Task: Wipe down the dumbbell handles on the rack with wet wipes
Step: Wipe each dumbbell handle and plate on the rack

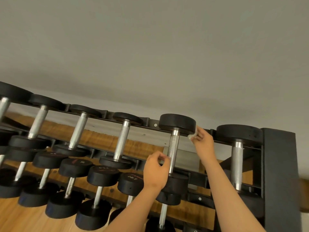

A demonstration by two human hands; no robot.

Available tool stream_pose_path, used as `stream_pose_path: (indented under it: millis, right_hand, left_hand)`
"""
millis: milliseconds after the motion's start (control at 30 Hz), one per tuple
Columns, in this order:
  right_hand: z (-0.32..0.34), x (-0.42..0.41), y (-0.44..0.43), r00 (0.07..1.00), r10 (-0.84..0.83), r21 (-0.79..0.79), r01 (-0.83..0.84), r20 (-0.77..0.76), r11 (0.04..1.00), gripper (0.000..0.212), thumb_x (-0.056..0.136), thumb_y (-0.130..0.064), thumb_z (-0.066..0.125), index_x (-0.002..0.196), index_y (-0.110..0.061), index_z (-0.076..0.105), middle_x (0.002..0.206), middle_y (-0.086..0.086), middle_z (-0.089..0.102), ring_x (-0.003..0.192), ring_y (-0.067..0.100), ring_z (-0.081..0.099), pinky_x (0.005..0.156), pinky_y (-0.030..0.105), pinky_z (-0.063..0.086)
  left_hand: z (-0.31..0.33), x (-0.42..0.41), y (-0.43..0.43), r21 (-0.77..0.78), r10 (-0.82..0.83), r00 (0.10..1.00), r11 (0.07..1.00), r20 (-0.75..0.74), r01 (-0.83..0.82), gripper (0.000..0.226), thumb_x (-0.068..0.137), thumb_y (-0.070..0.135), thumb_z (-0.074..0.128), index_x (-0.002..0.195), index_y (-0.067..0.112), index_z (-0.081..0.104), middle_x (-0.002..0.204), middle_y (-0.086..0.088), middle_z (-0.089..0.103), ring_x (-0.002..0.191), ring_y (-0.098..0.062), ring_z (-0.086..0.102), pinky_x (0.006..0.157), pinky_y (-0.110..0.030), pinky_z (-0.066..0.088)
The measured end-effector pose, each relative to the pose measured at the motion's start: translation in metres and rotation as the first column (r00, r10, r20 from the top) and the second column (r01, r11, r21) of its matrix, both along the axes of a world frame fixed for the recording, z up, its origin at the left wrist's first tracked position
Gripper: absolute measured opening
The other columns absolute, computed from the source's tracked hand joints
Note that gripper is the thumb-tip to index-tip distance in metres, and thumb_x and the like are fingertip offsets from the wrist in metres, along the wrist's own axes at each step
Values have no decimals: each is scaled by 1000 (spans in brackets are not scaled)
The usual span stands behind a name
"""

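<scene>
— What fills most of the view?

— A plain grey wall (pixel 150 47) takes up the upper half. Below it a black rack (pixel 279 164) runs across at a slant, with a thick upright post at its right end and wooden flooring (pixel 25 218) showing at the lower left.

— And on the rack?

— Rows of black-headed dumbbells (pixel 78 129) with silver handles, on at least two tiers. The person works on the second dumbbell from the right (pixel 177 123) of the top tier, which lies in its cradle with its knurled handle (pixel 173 151) bare.

— Where are the hands?

— Both reach up from below. The right hand (pixel 203 142) is at the right edge of that dumbbell's far head, just beside the top of the handle. The left hand (pixel 155 171) is lower, just left of the handle, its fingers curled and its thumb and fingertips drawn together by the metal. Whether they pinch anything cannot be told.

— And the wipe?

— The wet wipe (pixel 192 135), small, pale and crumpled, is pinched in the right hand's fingertips and touches the rim of the far head.
</scene>
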State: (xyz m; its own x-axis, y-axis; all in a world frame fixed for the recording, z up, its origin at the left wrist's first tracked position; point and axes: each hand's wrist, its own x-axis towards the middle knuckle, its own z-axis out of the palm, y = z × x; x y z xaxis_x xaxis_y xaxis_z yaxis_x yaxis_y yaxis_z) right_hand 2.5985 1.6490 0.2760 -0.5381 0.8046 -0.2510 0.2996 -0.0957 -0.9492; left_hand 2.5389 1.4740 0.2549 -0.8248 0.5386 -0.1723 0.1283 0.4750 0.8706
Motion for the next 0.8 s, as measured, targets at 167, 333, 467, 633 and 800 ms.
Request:
stream_pose_path:
  millis: [167,333,467,633,800]
  right_hand:
    - [10,0,-8,998,-55,134,57,-21,989,52,96,2,52,143,-19,46,137,4,52,124,11,49,101,19,39]
    - [23,-6,-29,1000,-14,415,16,-7,910,54,95,4,51,142,-23,48,120,-2,44,107,1,47,101,4,34]
    - [28,-28,-37,991,123,651,-128,54,748,52,86,16,58,130,-12,60,137,10,46,129,9,40,116,25,26]
    - [34,-48,-34,972,127,756,-234,199,611,52,85,17,54,125,-14,66,138,10,55,132,31,45,114,34,21]
    - [45,-35,-35,939,152,798,-342,308,496,51,91,4,54,136,-19,56,149,2,46,144,24,30,120,45,5]
  left_hand:
    - [0,0,0,7,3,1000,1000,-6,-3,10,91,25,61,81,28,61,86,9,65,79,-8,60,71,-20,46]
    - [2,1,0,8,7,1000,1000,-13,-7,8,91,25,61,83,25,62,85,9,65,85,-7,61,78,-24,51]
    - [4,1,0,0,22,1000,1000,-3,-22,9,91,27,60,83,24,62,85,8,65,82,-7,61,76,-27,52]
    - [9,3,1,-5,20,1000,1000,-11,-20,12,92,25,60,82,20,61,82,7,64,77,-9,60,70,-23,49]
    - [9,3,-1,12,8,1000,1000,-18,-8,12,92,23,59,82,18,62,81,5,64,78,-9,61,70,-23,49]
